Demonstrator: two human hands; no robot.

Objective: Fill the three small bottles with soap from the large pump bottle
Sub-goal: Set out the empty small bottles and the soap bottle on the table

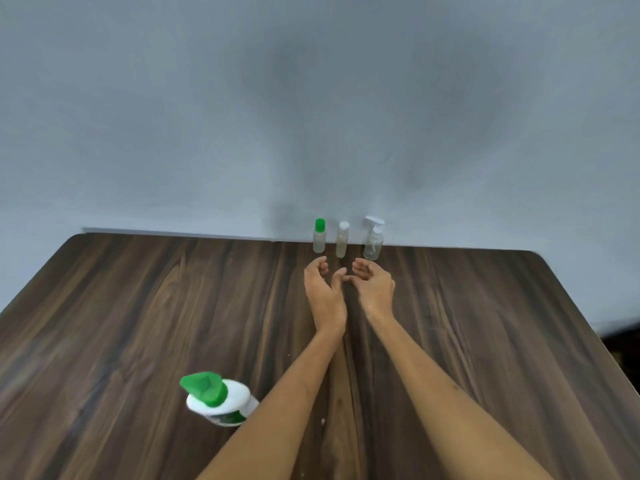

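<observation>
Three small clear bottles stand in a row at the table's far edge by the wall: one with a green cap (319,236), one with a white cap (342,239), and a spray bottle (373,239) with a white trigger head. My left hand (323,289) and my right hand (372,284) reach out side by side just in front of them, fingers loosely curled, holding nothing and touching no bottle. The large white pump bottle (221,400) with a green pump head stands near me on the left, beside my left forearm.
The dark wood-grain table (138,323) fills the lower view, with rounded far corners. A plain grey-blue wall (311,116) rises straight behind the small bottles. The table's right edge falls off to a dark floor at the far right.
</observation>
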